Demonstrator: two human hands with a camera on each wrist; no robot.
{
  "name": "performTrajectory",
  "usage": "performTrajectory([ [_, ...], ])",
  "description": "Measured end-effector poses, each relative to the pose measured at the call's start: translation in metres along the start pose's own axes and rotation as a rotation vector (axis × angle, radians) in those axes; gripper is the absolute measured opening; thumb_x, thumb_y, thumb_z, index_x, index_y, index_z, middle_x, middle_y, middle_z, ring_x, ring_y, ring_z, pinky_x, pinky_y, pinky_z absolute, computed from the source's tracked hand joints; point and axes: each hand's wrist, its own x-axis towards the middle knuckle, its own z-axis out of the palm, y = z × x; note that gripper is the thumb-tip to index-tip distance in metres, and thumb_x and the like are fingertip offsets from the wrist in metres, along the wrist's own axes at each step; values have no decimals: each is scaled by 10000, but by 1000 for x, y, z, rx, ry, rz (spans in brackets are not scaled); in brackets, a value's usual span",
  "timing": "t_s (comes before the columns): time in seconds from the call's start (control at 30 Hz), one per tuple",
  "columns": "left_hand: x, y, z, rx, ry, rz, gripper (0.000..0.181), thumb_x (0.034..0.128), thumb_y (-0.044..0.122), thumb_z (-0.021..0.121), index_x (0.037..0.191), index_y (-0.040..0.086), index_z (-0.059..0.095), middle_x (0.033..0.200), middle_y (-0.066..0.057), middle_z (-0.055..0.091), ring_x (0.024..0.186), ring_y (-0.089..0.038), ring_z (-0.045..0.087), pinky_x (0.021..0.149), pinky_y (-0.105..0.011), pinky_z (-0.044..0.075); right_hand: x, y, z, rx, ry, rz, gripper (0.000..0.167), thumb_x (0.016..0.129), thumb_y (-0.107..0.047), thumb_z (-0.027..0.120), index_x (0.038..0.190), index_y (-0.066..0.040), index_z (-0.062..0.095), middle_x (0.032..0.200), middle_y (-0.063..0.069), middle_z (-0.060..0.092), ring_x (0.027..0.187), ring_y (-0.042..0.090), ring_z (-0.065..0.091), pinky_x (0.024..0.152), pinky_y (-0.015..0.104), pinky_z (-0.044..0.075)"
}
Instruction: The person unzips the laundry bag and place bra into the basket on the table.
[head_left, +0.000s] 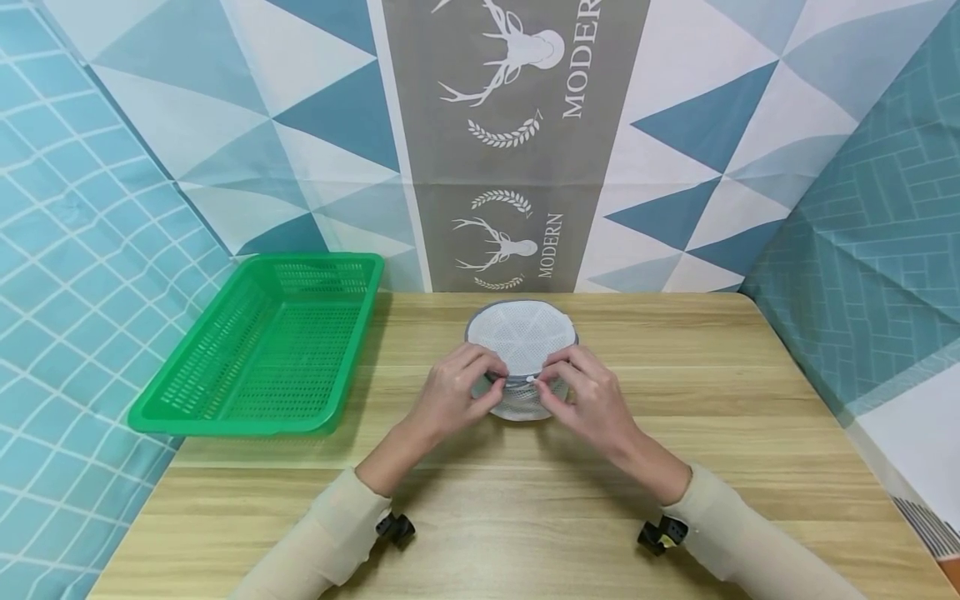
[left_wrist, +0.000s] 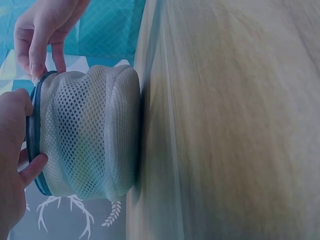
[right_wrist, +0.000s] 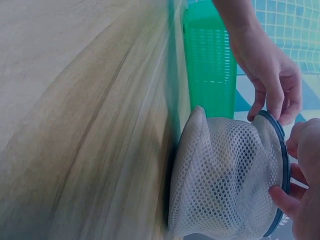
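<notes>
A round white mesh laundry bag [head_left: 519, 333] with a grey-blue zipped rim stands upright on the table, its flat lid facing up. My left hand [head_left: 459, 385] pinches the front of the rim, left of its middle. Just to the right, the thumb and fingertips of my right hand [head_left: 591, 393] pinch the rim at a small white zipper pull [head_left: 531, 379]. Seen from the side in the left wrist view, the bag's mesh wall [left_wrist: 82, 132] bulges between rim and base. Creases show in that wall [right_wrist: 225, 170] in the right wrist view. Anything inside the bag is not clearly visible.
A green plastic basket [head_left: 347, 367] with slotted walls sits at the table's left side. The wooden table [head_left: 510, 517] extends around the bag. Patterned sheets [head_left: 517, 192] rise behind the table and along both sides.
</notes>
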Motion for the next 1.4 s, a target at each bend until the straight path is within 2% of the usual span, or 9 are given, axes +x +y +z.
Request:
performTrajectory([
  [0.3,2,5,0,24,-36,9,101,915,78,862,1003,106,824,1039,-40,808,986,-202,769,875,-355,685,0,-2,2,-1,-5,-7,124,829,40,859,872,-46,781,1026,103,764,936,237,737,748,320,640],
  [0.5,1,4,0,20,-9,24,115,884,42,852,968,98,797,1024,-45,805,984,-212,773,870,-361,687,0,-2,1,-7,-6,-16,138,826,36,880,877,-49,783,1029,103,760,937,237,736,749,337,644],
  [0.87,0,2,-2,-1,-8,2,142,870,21,844,973,96,782,1027,-42,798,982,-209,766,872,-372,683,1,0,-1,3,-1,-11,135,823,41,874,872,-41,778,1032,114,760,950,256,740,765,353,649],
  [1.2,2,2,-1,3,-30,12,102,920,94,872,1012,100,829,1051,-42,817,1024,-216,774,916,-385,687,1,-1,4,7,15,-50,136,822,50,854,874,-51,779,1002,89,752,912,232,720,741,321,619],
  [1.4,0,2,0,18,-33,17,70,944,109,857,1004,92,824,1050,-35,816,1026,-214,774,916,-383,689,0,-3,4,9,8,-36,133,826,41,861,869,-54,779,1004,86,750,905,222,718,726,307,610],
])
